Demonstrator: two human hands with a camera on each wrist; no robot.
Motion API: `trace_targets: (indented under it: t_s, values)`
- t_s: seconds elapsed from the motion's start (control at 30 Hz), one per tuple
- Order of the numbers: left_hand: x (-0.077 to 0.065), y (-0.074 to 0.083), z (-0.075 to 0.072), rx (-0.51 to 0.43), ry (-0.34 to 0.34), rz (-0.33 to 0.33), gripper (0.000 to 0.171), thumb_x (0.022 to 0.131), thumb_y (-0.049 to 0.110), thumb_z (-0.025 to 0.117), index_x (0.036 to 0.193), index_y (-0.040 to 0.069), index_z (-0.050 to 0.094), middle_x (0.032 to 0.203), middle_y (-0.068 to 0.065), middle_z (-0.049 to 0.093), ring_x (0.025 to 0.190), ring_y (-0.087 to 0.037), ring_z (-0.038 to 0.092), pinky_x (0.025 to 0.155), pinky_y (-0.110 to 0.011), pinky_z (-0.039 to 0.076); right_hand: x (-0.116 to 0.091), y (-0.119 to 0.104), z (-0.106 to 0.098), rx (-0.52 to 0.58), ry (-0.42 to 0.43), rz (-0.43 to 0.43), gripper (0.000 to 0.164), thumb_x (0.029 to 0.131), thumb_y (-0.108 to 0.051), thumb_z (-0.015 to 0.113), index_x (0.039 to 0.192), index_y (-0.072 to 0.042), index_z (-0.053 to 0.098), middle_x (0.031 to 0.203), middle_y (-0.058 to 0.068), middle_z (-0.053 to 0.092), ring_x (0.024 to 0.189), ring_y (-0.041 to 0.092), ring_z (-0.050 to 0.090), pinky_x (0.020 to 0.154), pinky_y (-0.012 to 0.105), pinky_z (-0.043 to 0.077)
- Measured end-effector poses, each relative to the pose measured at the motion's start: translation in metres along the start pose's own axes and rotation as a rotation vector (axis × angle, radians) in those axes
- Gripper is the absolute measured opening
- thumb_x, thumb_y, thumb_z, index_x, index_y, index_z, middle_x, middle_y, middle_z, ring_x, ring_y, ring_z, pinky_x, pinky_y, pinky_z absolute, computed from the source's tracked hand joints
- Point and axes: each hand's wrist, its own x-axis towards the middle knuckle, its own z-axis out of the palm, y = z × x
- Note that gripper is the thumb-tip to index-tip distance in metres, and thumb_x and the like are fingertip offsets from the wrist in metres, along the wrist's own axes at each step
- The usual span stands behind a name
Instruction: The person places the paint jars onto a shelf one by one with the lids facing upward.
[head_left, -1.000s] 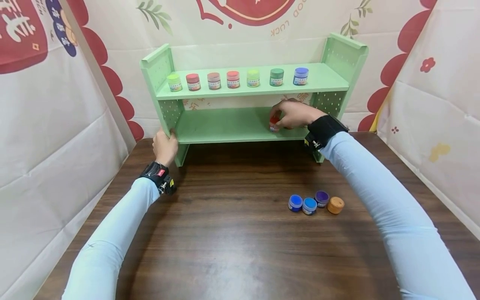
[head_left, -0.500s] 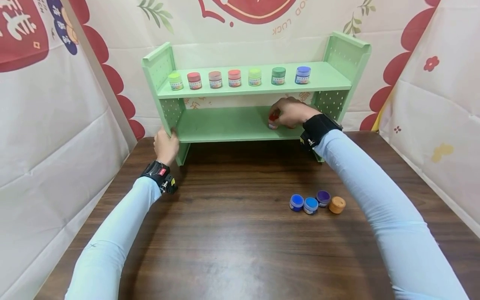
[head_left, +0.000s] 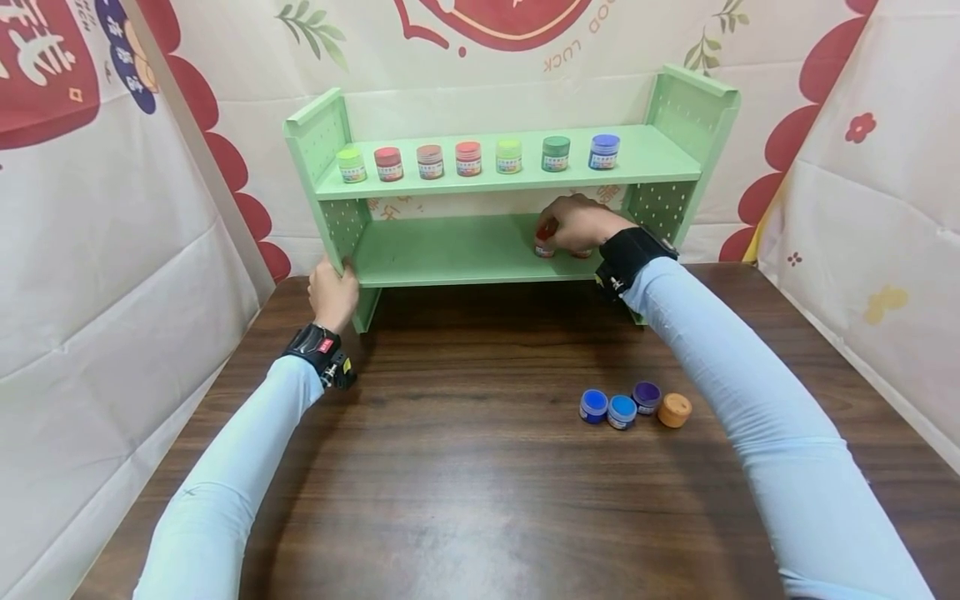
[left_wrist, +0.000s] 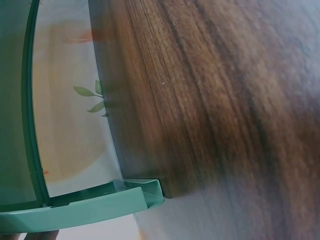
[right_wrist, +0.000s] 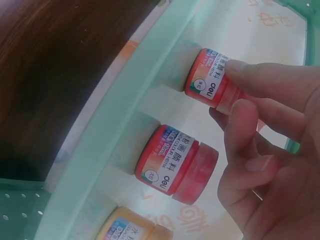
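Note:
A light green two-tier shelf (head_left: 450,271) stands at the back of the table. My left hand (head_left: 333,293) grips the front edge of its left side panel; the left wrist view mostly shows the panel's foot (left_wrist: 110,207) and the tabletop. On the lower tier, my right hand (head_left: 576,223) pinches a red paint jar (right_wrist: 204,80) by its cap, between thumb and fingers. The jar stands on the board near the front edge. Beside it is a second red paint jar (right_wrist: 170,160), then a yellow-orange one (right_wrist: 131,227), which the hand and wrist hide in the head view.
Along the upper tier stand several paint jars in a row, from a yellow-green one (head_left: 351,165) to a blue one (head_left: 603,152). On the table (head_left: 450,467) at right are two blue jars (head_left: 622,412), a purple jar (head_left: 646,397) and an orange jar (head_left: 674,410). Printed cloth (head_left: 862,250) hangs around.
My right hand has shifted slightly left with the red paint jar, and more of the red jar to its right shows. The left hand keeps its grip on the panel.

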Motion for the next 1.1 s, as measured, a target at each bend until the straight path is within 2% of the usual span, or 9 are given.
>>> trace_targets:
  t_s: [0.23,0.43,0.7,0.93,1.03,1.1]
  values:
    - [0.000,-0.001,0.001,0.015,0.003,0.002,0.028,0.105,0.029,0.048,0.103,0.004,0.061,0.118,-0.025,0.071,0.112,-0.049,0.067,0.089,-0.066,0.048,-0.001,-0.002,0.000,0.003,-0.005,0.001,0.030,0.096,-0.030,0.070,0.118,-0.010,0.073,0.109,0.012,0.071,0.071,0.020,0.060,0.071,0.035,0.046]
    - [0.000,-0.002,0.001,0.010,0.009,-0.001,0.028,0.104,0.029,0.048,0.102,0.003,0.060,0.116,-0.026,0.070,0.111,-0.049,0.067,0.089,-0.066,0.048,-0.005,-0.005,-0.001,-0.017,0.006,-0.011,0.030,0.097,-0.029,0.068,0.118,-0.008,0.073,0.110,0.014,0.070,0.080,0.023,0.058,0.071,0.036,0.046]
    - [0.000,-0.002,0.001,0.004,0.006,0.000,0.030,0.105,0.029,0.048,0.105,0.003,0.063,0.119,-0.025,0.070,0.112,-0.048,0.067,0.089,-0.066,0.048,-0.003,-0.003,0.001,-0.022,0.013,0.000,0.032,0.096,-0.032,0.070,0.119,-0.010,0.072,0.110,0.012,0.070,0.080,0.023,0.059,0.070,0.035,0.047]
    - [0.000,-0.003,0.002,0.000,0.008,-0.007,0.028,0.105,0.029,0.047,0.103,0.004,0.061,0.115,-0.025,0.070,0.111,-0.048,0.067,0.089,-0.066,0.048,-0.005,0.002,0.000,0.052,0.011,-0.020,0.055,0.095,-0.030,0.072,0.142,-0.005,0.058,0.124,0.018,0.069,0.066,0.016,0.061,0.065,0.030,0.050]
    - [0.001,-0.003,0.002,0.002,0.007,-0.003,0.026,0.104,0.027,0.048,0.100,0.004,0.059,0.113,-0.025,0.070,0.109,-0.048,0.067,0.088,-0.066,0.048,-0.010,0.006,0.000,0.062,0.021,-0.028,0.059,0.095,-0.029,0.072,0.147,-0.005,0.054,0.132,0.019,0.066,0.071,0.017,0.064,0.068,0.030,0.051]
    - [0.002,-0.002,0.002,0.005,0.007,0.003,0.025,0.104,0.027,0.048,0.100,0.004,0.059,0.113,-0.025,0.070,0.108,-0.048,0.067,0.088,-0.066,0.048,-0.015,0.009,0.000,0.062,0.043,-0.042,0.062,0.096,-0.028,0.071,0.150,-0.007,0.050,0.138,0.021,0.062,0.090,0.024,0.069,0.078,0.036,0.054]
